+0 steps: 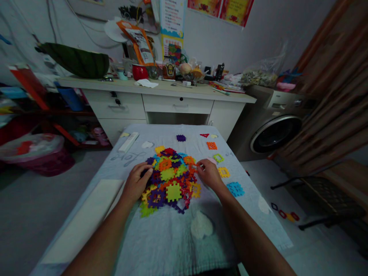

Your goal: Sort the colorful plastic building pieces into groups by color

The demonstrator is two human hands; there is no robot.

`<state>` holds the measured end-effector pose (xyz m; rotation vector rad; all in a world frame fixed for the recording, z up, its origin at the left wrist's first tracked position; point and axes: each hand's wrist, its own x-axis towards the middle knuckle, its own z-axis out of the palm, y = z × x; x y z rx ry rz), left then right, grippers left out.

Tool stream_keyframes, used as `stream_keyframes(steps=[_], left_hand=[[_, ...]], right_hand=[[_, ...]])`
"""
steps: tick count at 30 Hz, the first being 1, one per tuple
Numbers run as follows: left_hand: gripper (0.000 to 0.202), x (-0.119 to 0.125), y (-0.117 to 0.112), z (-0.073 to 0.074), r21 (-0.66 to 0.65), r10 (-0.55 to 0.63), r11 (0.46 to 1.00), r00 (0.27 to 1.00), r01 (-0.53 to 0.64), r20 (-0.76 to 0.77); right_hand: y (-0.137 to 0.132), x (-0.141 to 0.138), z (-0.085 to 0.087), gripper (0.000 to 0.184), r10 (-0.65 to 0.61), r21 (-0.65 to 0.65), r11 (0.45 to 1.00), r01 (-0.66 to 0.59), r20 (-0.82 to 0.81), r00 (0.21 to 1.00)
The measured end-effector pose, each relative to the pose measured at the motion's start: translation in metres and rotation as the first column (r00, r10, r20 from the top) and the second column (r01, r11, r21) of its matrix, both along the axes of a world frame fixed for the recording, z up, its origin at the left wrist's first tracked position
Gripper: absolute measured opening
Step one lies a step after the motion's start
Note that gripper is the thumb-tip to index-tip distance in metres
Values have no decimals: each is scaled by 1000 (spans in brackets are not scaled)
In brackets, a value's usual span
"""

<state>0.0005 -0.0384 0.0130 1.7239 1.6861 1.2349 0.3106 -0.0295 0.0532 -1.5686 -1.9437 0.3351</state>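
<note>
A heap of colourful plastic interlocking tiles (167, 175) lies in the middle of the cloth-covered table (161, 237). Many have notched edges, and a lime green square (173, 191) rests at its front. My left hand (138, 181) lies against the heap's left side, thumb and forefinger apart, touching the tiles. At the right side, my right hand (208, 173) has its fingers pinched together; a small pale bit shows at the tips, too small to name. Beyond that hand, separate tiles form a loose column, among them a yellow one (223, 172) and a blue one (235, 189).
A purple tile (181, 138) lies near the far edge. White boxes (83, 220) line the table's left side. Behind stands a cluttered white desk (161, 89), with a washing machine (273, 122) to its right. A chair (330, 195) and fallen tiles (282, 214) are on the floor.
</note>
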Motion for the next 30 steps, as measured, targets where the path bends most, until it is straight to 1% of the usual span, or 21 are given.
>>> stream_keyframes(steps=[3,7,9,11,13,17,20,23,26,30], left_hand=[[38,-1,1,0,12,-18,1000,1000,18,-1],[37,-3,1,-3,14,-29,999,1000,29,-5],[37,-3,1,-4,12,-33,999,999,33,-11],[35,-3,1,-5,14,-29,999,1000,29,-11],[34,-3,2,-5,15,-23,1000,1000,23,-9],[34,-3,2,-4,6,-23,1000,1000,23,-11],[35,-3,1,-3,1,-25,1000,1000,25,-17],[35,-3,1,-2,0,-23,1000,999,23,-22],[34,-3,1,-1,3,-21,1000,999,21,-31],[32,-2,0,0,10,-15,1000,999,15,-34]], right_hand=[[12,14,3,13,-76,35,996,77,-31,997],[40,44,7,16,-146,-61,988,139,-134,980],[58,61,11,17,-244,-104,968,229,-165,956],[77,77,15,18,-372,-110,927,359,-137,918],[94,90,21,18,-469,-88,882,463,-73,880],[117,102,25,20,-575,-20,816,578,78,814],[127,98,20,23,-584,-22,801,598,188,789],[133,88,11,27,-536,-45,821,569,282,795],[135,81,2,27,-471,-80,851,520,323,821],[131,82,-5,27,-421,-104,872,478,336,842]])
